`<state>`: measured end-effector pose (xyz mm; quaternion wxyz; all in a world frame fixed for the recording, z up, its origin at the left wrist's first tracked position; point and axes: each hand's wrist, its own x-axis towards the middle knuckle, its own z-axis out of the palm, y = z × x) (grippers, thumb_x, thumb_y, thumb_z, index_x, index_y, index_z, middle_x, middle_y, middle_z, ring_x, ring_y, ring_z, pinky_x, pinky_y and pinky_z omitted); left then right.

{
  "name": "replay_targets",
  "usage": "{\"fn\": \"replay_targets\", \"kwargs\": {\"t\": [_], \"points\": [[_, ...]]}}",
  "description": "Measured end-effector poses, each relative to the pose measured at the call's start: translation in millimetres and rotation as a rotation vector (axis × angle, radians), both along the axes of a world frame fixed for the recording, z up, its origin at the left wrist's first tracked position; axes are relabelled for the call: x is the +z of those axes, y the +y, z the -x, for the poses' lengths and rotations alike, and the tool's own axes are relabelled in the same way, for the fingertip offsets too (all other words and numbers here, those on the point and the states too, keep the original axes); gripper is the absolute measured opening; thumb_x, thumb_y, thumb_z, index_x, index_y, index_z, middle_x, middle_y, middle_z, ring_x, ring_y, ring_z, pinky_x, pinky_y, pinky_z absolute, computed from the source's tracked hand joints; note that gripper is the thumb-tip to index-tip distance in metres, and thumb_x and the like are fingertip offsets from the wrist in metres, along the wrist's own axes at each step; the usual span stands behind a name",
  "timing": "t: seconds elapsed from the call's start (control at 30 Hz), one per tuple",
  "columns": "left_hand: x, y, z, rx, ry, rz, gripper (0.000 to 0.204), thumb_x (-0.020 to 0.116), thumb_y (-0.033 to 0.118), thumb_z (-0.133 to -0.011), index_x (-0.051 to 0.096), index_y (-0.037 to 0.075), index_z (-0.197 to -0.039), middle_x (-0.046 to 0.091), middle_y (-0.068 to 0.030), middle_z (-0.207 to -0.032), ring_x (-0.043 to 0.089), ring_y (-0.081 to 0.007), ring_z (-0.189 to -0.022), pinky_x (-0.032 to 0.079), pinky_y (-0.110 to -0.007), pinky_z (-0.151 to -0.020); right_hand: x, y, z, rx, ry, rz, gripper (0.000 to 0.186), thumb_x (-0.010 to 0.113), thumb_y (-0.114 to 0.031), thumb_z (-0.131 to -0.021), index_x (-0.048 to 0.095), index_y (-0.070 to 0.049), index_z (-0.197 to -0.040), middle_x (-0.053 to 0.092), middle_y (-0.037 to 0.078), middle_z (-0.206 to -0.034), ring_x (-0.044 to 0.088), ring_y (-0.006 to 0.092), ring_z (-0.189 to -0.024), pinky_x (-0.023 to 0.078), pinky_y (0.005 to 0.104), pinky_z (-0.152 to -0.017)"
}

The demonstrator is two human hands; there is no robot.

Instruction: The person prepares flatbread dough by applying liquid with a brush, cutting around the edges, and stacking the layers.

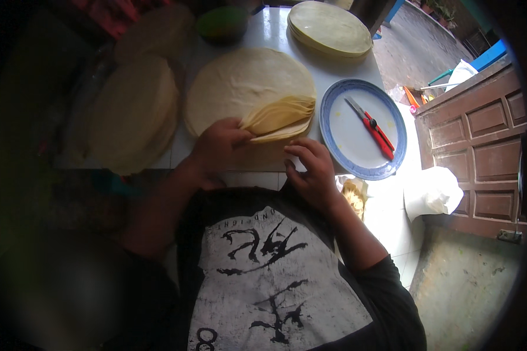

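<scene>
In front of me lies a stack of thin, round, pale yellow pastry sheets (246, 79). Several of its layers are bent up and folded over at the near right edge. My left hand (219, 143) pinches these folded sheets at their left end, thumb and fingers closed on them. Just right of the stack's near edge is my right hand (312, 169), fingers loosely curled and apart, holding nothing. Beside the stack, a white plate with a blue rim (328, 137) carries scissors with red handles (382, 140) and what looks like a small knife blade against them.
More round sheets (132, 117) are piled at the left, in shadow. Another stack (329, 29) stands at the far right of the white table (269, 35). A green bowl (222, 25) sits at the back. A brown wooden door (477, 152) and a white sack (436, 193) are right.
</scene>
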<state>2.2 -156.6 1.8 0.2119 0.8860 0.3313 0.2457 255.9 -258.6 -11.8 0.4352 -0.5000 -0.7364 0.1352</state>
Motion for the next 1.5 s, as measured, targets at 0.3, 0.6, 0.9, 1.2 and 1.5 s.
{"fn": "replay_targets", "kwargs": {"t": [0.3,0.6,0.9,1.2,1.5], "points": [[-15,-17,-2,-0.061,-0.012,-0.085,0.030,0.086,0.015,-0.073,0.073,0.006,-0.099,0.068,-0.0147,-0.108,0.064,-0.0358,-0.103,0.052,-0.046,-0.090,-14,-5,0,-0.057,-0.133,-0.013,0.030,0.076,-0.010,-0.079,0.070,-0.008,-0.108,0.066,0.010,-0.110,0.063,0.0316,-0.103,0.047,0.0441,-0.090],[-14,-13,-2,-0.043,-0.011,-0.018,0.030,0.085,0.016,-0.076,0.071,0.005,-0.099,0.067,-0.0170,-0.109,0.063,-0.0383,-0.105,0.051,-0.046,-0.093,-21,-8,1,-0.060,-0.168,0.088,0.033,0.077,-0.008,-0.078,0.072,-0.007,-0.110,0.066,0.014,-0.119,0.061,0.0350,-0.111,0.047,0.0453,-0.097],[-15,-8,-3,-0.031,0.023,0.045,0.028,0.083,0.016,-0.081,0.073,0.005,-0.105,0.068,-0.0166,-0.115,0.063,-0.0373,-0.110,0.051,-0.044,-0.097,-22,1,9,-0.109,-0.170,-0.060,0.028,0.077,-0.009,-0.077,0.070,-0.008,-0.104,0.066,0.010,-0.100,0.064,0.0325,-0.093,0.048,0.0447,-0.081],[-17,-10,-2,-0.007,0.021,0.019,0.031,0.085,0.017,-0.082,0.074,0.005,-0.108,0.068,-0.0162,-0.119,0.063,-0.0365,-0.114,0.051,-0.043,-0.099,-28,20,9,-0.109,-0.203,-0.148,0.019,0.076,-0.009,-0.076,0.068,-0.011,-0.093,0.063,0.007,-0.087,0.063,0.0312,-0.083,0.046,0.0450,-0.073],[-21,-8,-2,-0.022,0.000,0.017,0.029,0.083,0.015,-0.082,0.073,0.003,-0.106,0.068,-0.0165,-0.116,0.063,-0.0361,-0.111,0.051,-0.044,-0.097,-29,25,7,-0.097,-0.171,-0.154,0.019,0.076,-0.009,-0.074,0.067,-0.011,-0.090,0.062,0.008,-0.083,0.063,0.0325,-0.078,0.046,0.0462,-0.068]]}}
